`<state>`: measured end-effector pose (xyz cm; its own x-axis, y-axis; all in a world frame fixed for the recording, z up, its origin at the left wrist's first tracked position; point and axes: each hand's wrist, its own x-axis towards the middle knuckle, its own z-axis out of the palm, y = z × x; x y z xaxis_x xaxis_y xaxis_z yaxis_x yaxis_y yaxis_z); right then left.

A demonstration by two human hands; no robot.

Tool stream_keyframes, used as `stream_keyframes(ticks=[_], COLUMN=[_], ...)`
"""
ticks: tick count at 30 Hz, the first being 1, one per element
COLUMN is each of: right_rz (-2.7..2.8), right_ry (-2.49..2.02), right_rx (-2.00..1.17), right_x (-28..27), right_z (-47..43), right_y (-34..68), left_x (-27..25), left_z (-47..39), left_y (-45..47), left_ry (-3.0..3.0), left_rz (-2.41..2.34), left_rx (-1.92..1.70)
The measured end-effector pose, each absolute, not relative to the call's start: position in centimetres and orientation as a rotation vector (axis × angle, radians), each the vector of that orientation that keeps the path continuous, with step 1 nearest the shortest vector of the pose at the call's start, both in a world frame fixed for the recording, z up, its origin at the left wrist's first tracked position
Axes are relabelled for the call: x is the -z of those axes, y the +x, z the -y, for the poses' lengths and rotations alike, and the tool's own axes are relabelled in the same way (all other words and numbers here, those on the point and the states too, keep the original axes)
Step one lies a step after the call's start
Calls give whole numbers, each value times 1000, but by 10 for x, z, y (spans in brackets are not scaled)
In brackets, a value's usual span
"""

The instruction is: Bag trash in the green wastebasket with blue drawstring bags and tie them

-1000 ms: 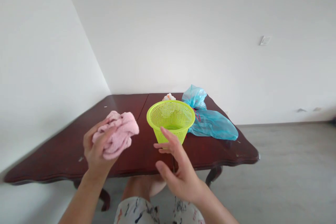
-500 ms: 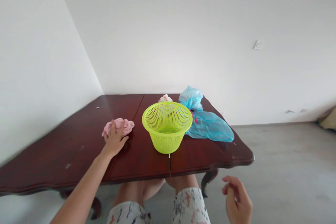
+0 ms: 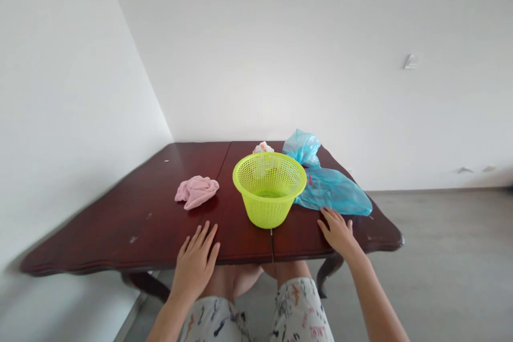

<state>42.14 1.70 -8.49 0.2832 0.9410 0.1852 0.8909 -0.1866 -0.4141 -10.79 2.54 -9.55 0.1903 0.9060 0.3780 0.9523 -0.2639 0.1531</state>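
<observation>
My left hand [image 3: 197, 261] lies flat at the front edge of the dark red wooden table [image 3: 236, 246], fingers spread, holding nothing. Beyond its fingertips is a crumpled pink cloth [image 3: 197, 191], apart from the hand. My right hand [image 3: 337, 230] rests on the table's front right part with its fingers stretched out; the fingertips reach the near edge of a blue plastic bag [image 3: 336, 191], and I cannot tell whether they press on it. Between the hands stands an upright lime-green plastic basket [image 3: 267, 214] with perforated sides; no contents show inside.
Behind the basket, a white and orange crumpled item [image 3: 263, 147] is partly hidden. The blue bag's bunched upper part [image 3: 301, 148] sits at the back right. White walls [image 3: 256, 64] border the table at the back and left. My legs [image 3: 300, 310] are below the front edge.
My left hand has let go of the pink cloth and drawn back to the table's front edge. My right hand has risen from beside the table onto it, fingers now extended. The view has shifted slightly left.
</observation>
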Motion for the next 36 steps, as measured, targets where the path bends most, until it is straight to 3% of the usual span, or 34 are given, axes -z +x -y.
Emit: stream_keyframes(ticks=[5,9,16,25,31,36], right_rz=[1521,1241,1439,1272,1163,1015], right_ry=[-1967,-1970,-1957,-1713,-1860,-1791], right_rx=[149,471,68,-403,-288,-414], right_x=[99,93,103,94,75,67], right_z=[50,82,38,59,51,31], right_y=[454,423,331,358,340,337], left_x=[92,91,82,109,97,82], left_z=[-25,-23,-18,3,35,33], left_y=[-104,-99,-95,-79,-11,42], left_ry=[-2296,-2259,-2280,-2326,-2872,-3045], left_rz=[1832,1860,1885,1972,1728,1713], left_rx=[633,673,670,736,751,841])
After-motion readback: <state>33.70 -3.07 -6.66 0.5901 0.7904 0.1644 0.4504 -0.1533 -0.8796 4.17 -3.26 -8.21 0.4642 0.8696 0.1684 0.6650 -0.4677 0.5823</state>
